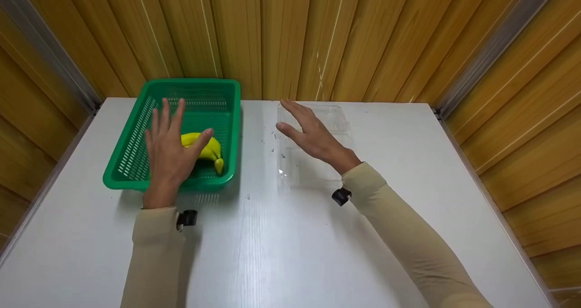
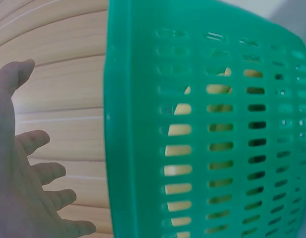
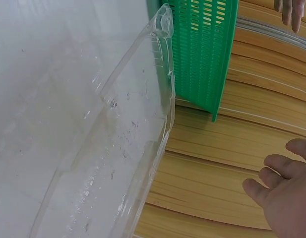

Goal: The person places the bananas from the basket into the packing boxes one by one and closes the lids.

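Observation:
My left hand (image 1: 170,156) hovers over the green plastic basket (image 1: 237,131), fingers spread and holding nothing. Beneath its thumb, yellow bananas (image 1: 213,150) lie inside the basket, partly hidden by the hand. In the left wrist view, the basket's slotted wall (image 2: 143,124) stands beside the spread fingers (image 2: 48,173). My right hand (image 1: 315,135), also holding nothing, is raised above a clear plastic box (image 1: 313,167), its thumb apart from straight fingers. The right wrist view shows the clear box (image 3: 100,129) lying on the table with the right hand (image 3: 289,198) above it.
Both things stand on a white table (image 1: 272,253), basket at the left and clear box right of centre. A wood-patterned panel wall (image 1: 281,40) rises behind the table, with similar panels (image 1: 535,163) at the sides. Small dark specks dot the area near the box.

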Tool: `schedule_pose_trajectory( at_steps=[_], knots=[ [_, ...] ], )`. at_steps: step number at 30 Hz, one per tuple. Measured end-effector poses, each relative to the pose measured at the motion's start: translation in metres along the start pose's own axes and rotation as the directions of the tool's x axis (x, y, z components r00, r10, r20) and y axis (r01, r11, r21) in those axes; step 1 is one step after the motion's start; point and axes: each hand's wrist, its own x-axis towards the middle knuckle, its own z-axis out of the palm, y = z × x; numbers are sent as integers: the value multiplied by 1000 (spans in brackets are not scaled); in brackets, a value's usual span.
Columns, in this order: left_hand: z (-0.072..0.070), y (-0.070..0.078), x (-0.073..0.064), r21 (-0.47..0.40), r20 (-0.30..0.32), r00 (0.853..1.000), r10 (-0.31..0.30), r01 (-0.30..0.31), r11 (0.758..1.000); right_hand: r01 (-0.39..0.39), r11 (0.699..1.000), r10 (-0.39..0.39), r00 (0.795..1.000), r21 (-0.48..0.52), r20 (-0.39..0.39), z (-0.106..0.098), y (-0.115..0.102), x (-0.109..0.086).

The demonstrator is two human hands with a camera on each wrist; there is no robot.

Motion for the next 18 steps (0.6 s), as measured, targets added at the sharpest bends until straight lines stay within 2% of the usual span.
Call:
schedule_pose_trajectory(
  at_steps=[5,13,18],
  knots=[
    [-6,-9,-6,-40,-40,999,-25,24,999,39,998,-39,999,46,1,5,-7,2],
    [-18,-26,-16,-74,-119,990,-73,64,995,85,996,-86,996,27,32,13,-18,8],
    [-22,-37,-23,-111,-180,981,-78,58,992,99,995,-101,994,29,39,16,-22,10]
  ],
)
